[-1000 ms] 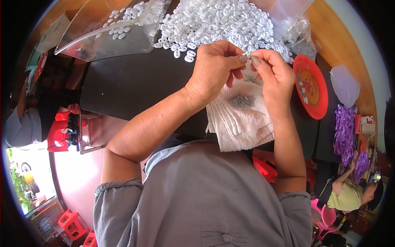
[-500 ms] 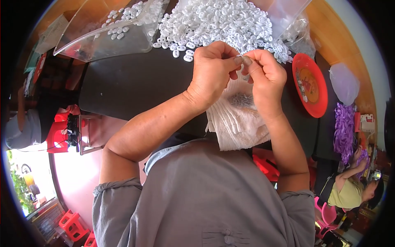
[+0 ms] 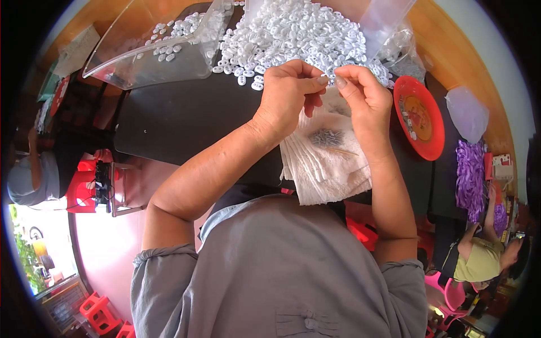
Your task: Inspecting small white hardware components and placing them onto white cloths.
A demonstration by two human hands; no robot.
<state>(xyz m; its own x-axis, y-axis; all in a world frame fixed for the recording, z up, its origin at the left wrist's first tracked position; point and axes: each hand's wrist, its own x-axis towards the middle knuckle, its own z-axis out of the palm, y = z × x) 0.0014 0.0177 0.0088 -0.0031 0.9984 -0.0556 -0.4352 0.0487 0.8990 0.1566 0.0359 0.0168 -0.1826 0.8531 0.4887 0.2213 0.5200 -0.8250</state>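
Note:
My left hand [image 3: 290, 93] pinches a small white oval piece [image 3: 330, 81] between thumb and index finger, over the near edge of a large heap of white two-holed oval pieces [image 3: 293, 36]. Close beside it, my right hand [image 3: 366, 98] has thumb and index finger bent toward each other at that piece; whatever is between them is too small to make out. Below the hands lies a folded whitish cloth [image 3: 324, 177]. On the cloth rests a small pile of thin dark grey bits [image 3: 327, 137].
A clear plastic bin [image 3: 152, 73] holding white pieces lies tilted at the far left of the black table [image 3: 186, 121]. On the right are a red plate [image 3: 435, 132] with small bits, a translucent bag [image 3: 468, 112] and purple strips [image 3: 469, 174]. A co-worker [image 3: 479, 259] sits at the far right.
My hands have drawn slightly apart at the fingertips, and the white piece between them shows more. More of the cloth and its dark pile is visible. The view has shifted slightly.

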